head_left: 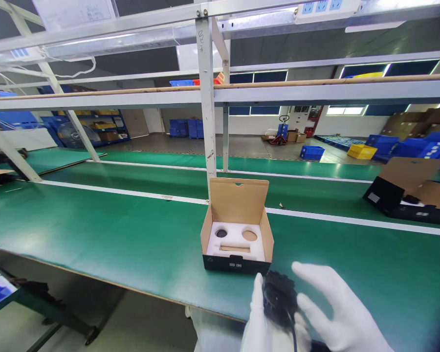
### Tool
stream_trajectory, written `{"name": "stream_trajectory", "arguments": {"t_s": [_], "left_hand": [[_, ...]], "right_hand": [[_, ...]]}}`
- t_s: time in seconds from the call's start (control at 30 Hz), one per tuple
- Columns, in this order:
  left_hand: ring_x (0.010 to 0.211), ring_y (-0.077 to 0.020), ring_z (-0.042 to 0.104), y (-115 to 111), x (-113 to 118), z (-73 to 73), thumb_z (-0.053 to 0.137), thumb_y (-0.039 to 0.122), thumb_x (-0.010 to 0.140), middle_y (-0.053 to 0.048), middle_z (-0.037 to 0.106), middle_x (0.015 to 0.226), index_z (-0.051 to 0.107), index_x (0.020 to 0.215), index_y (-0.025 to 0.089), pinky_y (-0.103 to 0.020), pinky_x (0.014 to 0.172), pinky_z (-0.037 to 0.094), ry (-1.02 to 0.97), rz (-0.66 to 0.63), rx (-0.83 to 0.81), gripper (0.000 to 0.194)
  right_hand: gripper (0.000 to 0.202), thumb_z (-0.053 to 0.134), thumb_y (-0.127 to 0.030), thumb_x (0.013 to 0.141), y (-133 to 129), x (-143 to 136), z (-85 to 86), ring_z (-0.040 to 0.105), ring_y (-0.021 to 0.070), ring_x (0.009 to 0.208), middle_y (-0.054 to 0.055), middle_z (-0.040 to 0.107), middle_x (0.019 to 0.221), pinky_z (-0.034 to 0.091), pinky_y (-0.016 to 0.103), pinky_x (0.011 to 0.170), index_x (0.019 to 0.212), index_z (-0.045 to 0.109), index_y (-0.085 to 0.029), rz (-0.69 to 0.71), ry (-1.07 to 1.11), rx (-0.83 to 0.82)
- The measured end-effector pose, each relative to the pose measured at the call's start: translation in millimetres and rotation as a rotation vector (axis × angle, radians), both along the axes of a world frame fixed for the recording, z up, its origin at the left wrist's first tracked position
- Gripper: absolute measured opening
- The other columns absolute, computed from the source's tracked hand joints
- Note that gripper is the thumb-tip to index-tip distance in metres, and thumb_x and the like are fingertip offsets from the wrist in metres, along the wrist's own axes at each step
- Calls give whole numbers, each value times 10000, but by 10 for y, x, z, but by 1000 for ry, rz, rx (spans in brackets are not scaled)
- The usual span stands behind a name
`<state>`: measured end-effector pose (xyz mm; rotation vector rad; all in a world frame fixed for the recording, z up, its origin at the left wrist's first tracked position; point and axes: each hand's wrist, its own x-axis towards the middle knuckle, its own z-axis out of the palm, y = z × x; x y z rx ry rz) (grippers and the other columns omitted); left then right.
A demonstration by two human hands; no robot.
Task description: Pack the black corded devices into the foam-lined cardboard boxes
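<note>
Gloves, white, on both hands. Head view: left hand (258, 325) has its grip clamped on a black round ribbed part (278, 298) with a cord hanging down, held at the near tabletop edge just in front of the open cardboard box (237, 225). Right hand (339, 310) sits beside the part, fingers spread apart, holding nothing. Box holds a white foam insert (236, 242) with cutouts, lid flap upright. Green tabletop (113, 234). Another opened box (407, 195) far right.
</note>
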<state>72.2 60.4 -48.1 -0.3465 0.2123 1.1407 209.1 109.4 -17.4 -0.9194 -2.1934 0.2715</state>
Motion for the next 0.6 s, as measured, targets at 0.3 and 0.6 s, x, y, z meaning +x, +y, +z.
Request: {"name": "stream_trajectory", "arguments": {"t_s": [0.3,0.6], "left_hand": [[1052,-158,623,47,-8,-148,598,559,870,-69,692,1074,657,1119,107,-191,859,494,-41,188,-7,519],[1035,-182,651,-42,-87,-113,670,428,870,-81,719,1020,726,989,129,-230,909,519,235,221,43,326]], "right_hand": [[591,590,-196,804,-70,-144,68,705,220,897,103,719,1069,617,342,737,1377,447,-202,175,-333,353],[313,617,-366,857,-31,-28,-23,701,265,952,50,724,1127,612,325,773,1163,655,-318,260,-414,-34]]}}
